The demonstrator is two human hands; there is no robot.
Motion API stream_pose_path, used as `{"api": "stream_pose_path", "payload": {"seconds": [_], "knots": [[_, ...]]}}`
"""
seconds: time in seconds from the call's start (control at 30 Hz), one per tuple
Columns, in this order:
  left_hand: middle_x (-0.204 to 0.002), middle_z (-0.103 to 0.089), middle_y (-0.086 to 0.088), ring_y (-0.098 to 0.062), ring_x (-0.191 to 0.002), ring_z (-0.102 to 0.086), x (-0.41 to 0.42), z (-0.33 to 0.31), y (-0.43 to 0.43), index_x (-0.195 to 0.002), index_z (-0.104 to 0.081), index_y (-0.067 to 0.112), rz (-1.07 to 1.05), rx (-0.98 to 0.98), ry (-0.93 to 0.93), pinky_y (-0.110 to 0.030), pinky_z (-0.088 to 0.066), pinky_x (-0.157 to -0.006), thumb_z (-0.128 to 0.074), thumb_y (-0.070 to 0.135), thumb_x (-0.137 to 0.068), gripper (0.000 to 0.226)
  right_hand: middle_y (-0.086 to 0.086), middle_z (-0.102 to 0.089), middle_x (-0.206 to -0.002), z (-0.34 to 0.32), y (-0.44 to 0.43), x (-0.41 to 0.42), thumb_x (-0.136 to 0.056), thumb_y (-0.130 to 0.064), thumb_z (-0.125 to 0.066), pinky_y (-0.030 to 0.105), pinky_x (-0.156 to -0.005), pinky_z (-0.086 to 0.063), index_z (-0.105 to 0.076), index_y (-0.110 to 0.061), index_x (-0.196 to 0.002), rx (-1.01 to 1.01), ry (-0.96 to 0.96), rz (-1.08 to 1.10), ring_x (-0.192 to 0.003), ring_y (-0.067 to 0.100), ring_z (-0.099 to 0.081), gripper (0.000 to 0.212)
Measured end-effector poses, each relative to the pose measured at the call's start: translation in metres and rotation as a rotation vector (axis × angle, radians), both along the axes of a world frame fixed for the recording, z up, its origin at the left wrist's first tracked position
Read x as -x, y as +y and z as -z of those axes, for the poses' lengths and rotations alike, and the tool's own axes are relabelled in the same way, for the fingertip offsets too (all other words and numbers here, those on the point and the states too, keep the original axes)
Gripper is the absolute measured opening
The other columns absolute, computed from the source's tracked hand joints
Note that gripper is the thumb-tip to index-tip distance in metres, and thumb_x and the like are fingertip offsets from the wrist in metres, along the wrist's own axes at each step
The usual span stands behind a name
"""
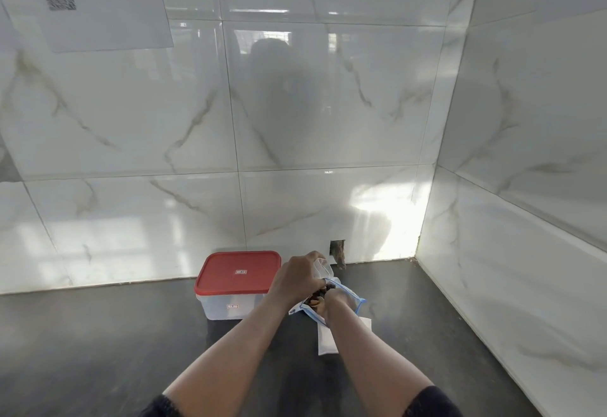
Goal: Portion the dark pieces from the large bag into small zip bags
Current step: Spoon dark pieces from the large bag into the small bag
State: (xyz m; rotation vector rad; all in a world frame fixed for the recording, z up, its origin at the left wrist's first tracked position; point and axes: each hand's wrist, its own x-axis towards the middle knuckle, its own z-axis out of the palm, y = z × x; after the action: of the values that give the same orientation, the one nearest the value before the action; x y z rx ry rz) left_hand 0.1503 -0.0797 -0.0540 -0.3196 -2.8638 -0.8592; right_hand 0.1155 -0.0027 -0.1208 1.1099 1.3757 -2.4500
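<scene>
my left hand is closed around a small clear zip bag, held up at 12 o'clock of the large bag lying open on the dark counter. my right hand is at its mouth among the dark pieces; i cannot tell its grip. risk, as i judge it: the small mouth sags and pieces scatter toward the red-lidded box at 9 o'clock.

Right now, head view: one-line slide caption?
Both hands work dark pieces at a blue-edged bag beside a red-lidded container.
</scene>
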Motion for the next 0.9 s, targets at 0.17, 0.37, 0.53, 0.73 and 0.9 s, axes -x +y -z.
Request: {"api": "stream_pose_path", "payload": {"seconds": [0.17, 0.37, 0.53, 0.73, 0.9], "knots": [[-0.103, -0.07, -0.005, -0.023, -0.095, -0.064, 0.004, 0.0, -0.001, -0.118, -0.057, 0.024, -0.018, 0.006, 0.028, -0.028, -0.049, -0.079, -0.068, 0.032, -0.075, 0.045, 0.02, -0.049, -0.135, -0.011, 0.0, -0.006, -0.102, -0.023, -0.027, 0.05, -0.107, -0.037, -0.039, 0.004, -0.136, 0.217, -0.036, 0.219, -0.128, 0.039, -0.045, 0.046], [-0.101, -0.07, -0.004, -0.024, -0.095, -0.064, 0.005, 0.005, 0.005, -0.115, -0.057, 0.027, -0.05, -0.019, 0.028, -0.028, -0.049, -0.078, -0.067, 0.032, -0.074, 0.043, 0.022, -0.061, -0.098, -0.022, 0.002, -0.016, -0.1, -0.009, -0.031, 0.045, -0.086, -0.048, -0.053, 0.005, -0.11, -0.135, -0.009, 0.096, -0.089, 0.036, -0.061, 0.028], [-0.104, -0.069, -0.004, -0.027, -0.097, -0.063, 0.007, 0.006, 0.011, -0.116, -0.056, 0.026, -0.112, -0.071, 0.034, -0.032, -0.051, -0.08, -0.063, 0.027, -0.071, 0.045, 0.011, -0.056, -0.07, -0.012, 0.008, -0.008, -0.091, -0.002, -0.046, 0.034, -0.061, -0.05, -0.051, -0.004, -0.065, -0.259, 0.044, -0.042, -0.063, 0.025, -0.058, 0.027], [-0.11, -0.065, -0.006, -0.028, -0.101, -0.06, 0.008, 0.008, 0.014, -0.125, -0.047, 0.022, -0.127, -0.173, 0.021, -0.033, -0.049, -0.08, -0.065, 0.022, -0.07, 0.058, 0.02, -0.063, -0.11, -0.049, 0.021, -0.038, -0.094, -0.008, -0.047, 0.032, -0.078, -0.057, -0.059, 0.008, -0.113, -0.657, 0.02, -0.199, -0.095, 0.033, -0.066, 0.028], [-0.121, -0.06, -0.008, -0.026, -0.106, -0.056, 0.009, 0.015, 0.008, -0.128, -0.046, 0.014, -0.115, -0.304, 0.021, -0.033, -0.048, -0.089, -0.076, 0.022, -0.066, 0.069, 0.022, -0.064, -0.111, -0.067, 0.042, -0.05, -0.089, -0.001, -0.049, 0.04, -0.077, -0.059, -0.057, 0.006, -0.113, -0.754, 0.004, -0.226, -0.095, 0.035, -0.067, 0.026]]}}
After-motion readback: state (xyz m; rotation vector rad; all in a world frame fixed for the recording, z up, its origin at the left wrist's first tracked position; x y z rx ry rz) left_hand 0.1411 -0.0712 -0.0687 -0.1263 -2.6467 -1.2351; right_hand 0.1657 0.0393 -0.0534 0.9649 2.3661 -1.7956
